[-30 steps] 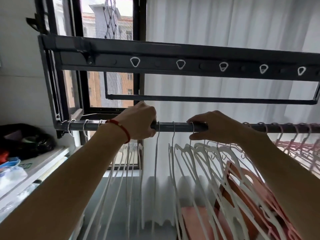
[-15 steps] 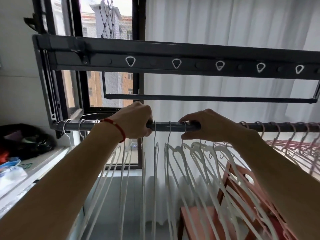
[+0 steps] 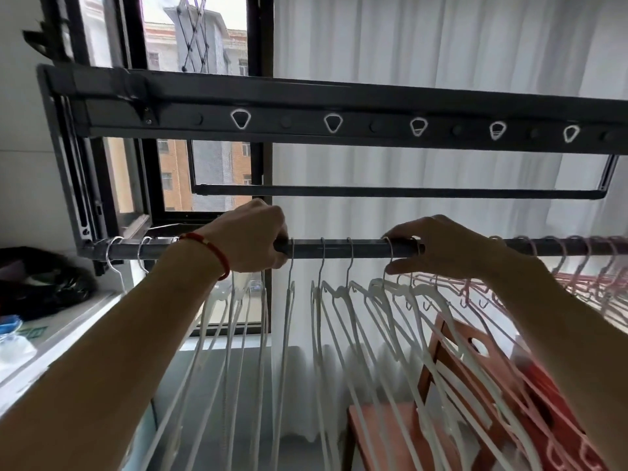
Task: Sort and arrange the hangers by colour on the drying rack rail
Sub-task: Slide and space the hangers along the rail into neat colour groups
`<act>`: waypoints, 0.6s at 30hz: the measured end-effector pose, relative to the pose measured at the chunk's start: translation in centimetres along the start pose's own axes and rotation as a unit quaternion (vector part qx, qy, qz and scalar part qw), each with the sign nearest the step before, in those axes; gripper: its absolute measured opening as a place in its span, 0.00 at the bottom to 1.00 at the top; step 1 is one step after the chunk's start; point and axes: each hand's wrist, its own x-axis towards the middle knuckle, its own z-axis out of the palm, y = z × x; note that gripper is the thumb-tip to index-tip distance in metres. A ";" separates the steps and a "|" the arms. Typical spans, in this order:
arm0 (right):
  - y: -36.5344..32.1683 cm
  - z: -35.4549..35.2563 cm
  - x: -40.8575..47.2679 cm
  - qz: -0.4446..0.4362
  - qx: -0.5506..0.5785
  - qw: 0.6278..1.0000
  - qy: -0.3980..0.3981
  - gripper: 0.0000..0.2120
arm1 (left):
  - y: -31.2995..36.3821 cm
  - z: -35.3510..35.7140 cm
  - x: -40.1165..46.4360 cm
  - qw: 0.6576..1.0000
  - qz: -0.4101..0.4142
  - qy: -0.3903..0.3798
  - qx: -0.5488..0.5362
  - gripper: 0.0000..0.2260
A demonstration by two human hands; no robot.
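Observation:
A dark grey rail [image 3: 360, 248] runs across the drying rack. Several white hangers [image 3: 339, 321] hang from its left and middle stretch. Pink hangers [image 3: 584, 270] crowd its right end. My left hand [image 3: 253, 236], with a red bracelet at the wrist, curls round the rail over the hooks of the left white hangers. My right hand [image 3: 438, 246] rests on the rail, its thumb and fingers pinching the hooks of white hangers. Between my hands three white hangers hang apart on bare rail.
The rack's upper bar [image 3: 339, 125] with white loops sits above the rail, and a thinner bar [image 3: 373, 192] behind it. A white curtain [image 3: 441, 45] and an open window [image 3: 197, 45] lie beyond. A red-brown chair [image 3: 452, 368] stands below right. A shelf [image 3: 51, 334] with bags is at left.
My right hand has slid rightward along the rail with its hooks, widening the gap between my hands. The white hangers between them are spread further apart.

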 end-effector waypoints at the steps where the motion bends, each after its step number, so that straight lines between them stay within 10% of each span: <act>1: 0.0 0.1 0.0 -0.001 0.004 1.000 0.007 0.26 | 0.0 0.0 0.0 1.000 0.000 -0.002 -0.001 0.06; 18: -0.4 0.8 0.8 -0.025 0.012 0.999 0.024 0.25 | 0.6 -0.7 -0.1 0.999 -0.015 -0.034 0.018 0.06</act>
